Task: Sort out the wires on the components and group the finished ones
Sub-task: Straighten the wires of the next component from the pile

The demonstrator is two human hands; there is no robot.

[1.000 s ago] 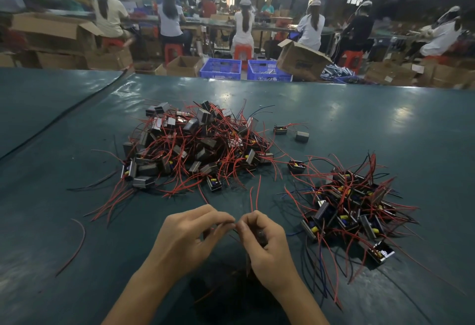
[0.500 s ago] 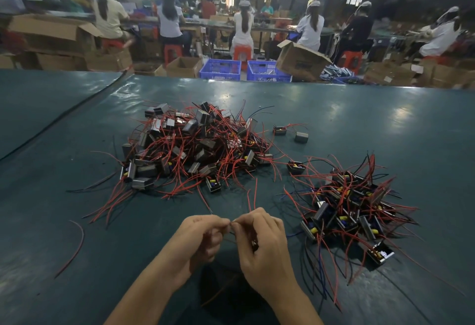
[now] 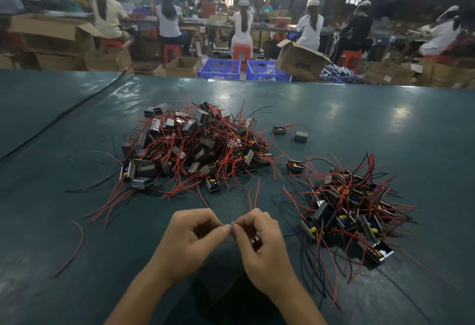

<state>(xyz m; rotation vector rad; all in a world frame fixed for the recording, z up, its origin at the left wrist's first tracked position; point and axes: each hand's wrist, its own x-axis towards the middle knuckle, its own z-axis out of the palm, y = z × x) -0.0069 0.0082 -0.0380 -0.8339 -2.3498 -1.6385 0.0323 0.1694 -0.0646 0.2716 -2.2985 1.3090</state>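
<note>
Teal-green top of the table (image 3: pixel 77 222). The left hand (image 3: pixel 191 245) and right hand (image 3: pixel 264 252) meet fingertip to fingertip, both pinching a red wire (image 3: pixel 253 197). The right hand's curled fingers also enclose a component (image 3: pixel 255 240), mostly hidden. A large tangled pile (image 3: pixel 195 144) lies beyond the hands. A smaller pile (image 3: pixel 352 206) lies to the right, apart.

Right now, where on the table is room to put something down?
Bare table lies beyond the big pile and the smaller pile up to the far edge, and near-left between the loose red wire and the left hand. Crowded: both piles and the gap between them, with a stray component.
</note>
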